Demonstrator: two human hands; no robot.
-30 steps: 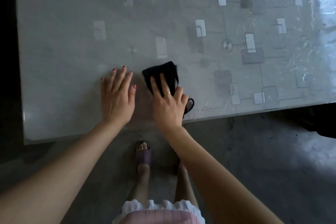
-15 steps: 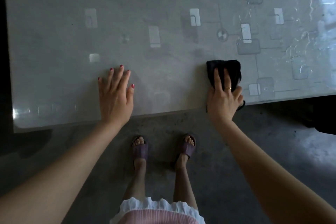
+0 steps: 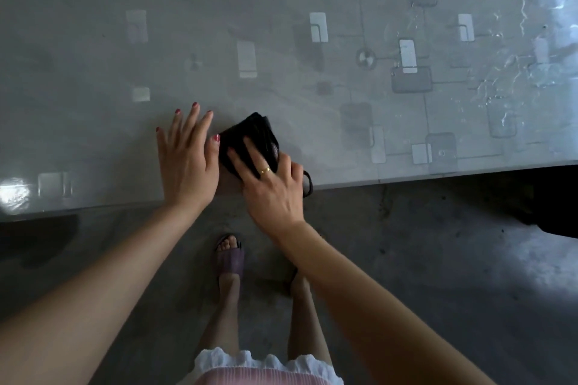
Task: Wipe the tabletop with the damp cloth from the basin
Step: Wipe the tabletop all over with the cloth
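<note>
A dark folded cloth (image 3: 255, 137) lies on the grey patterned tabletop (image 3: 281, 56) close to its near edge. My right hand (image 3: 273, 184) presses flat on the cloth, fingers spread over it, a ring on one finger; a loop of the cloth pokes out past the table edge. My left hand (image 3: 187, 162) rests flat on the tabletop just left of the cloth, its thumb touching the cloth's left side. No basin is in view.
Wet streaks shine on the table's far right (image 3: 516, 72). The near table edge (image 3: 406, 180) runs across the view, with concrete floor (image 3: 406, 259) below it. My feet in purple sandals (image 3: 230, 256) stand close to the table. A dark object (image 3: 550, 206) sits at the right.
My right hand has slid the cloth leftward along the near edge, from the right back to beside my left hand. The left hand has stayed planted.
</note>
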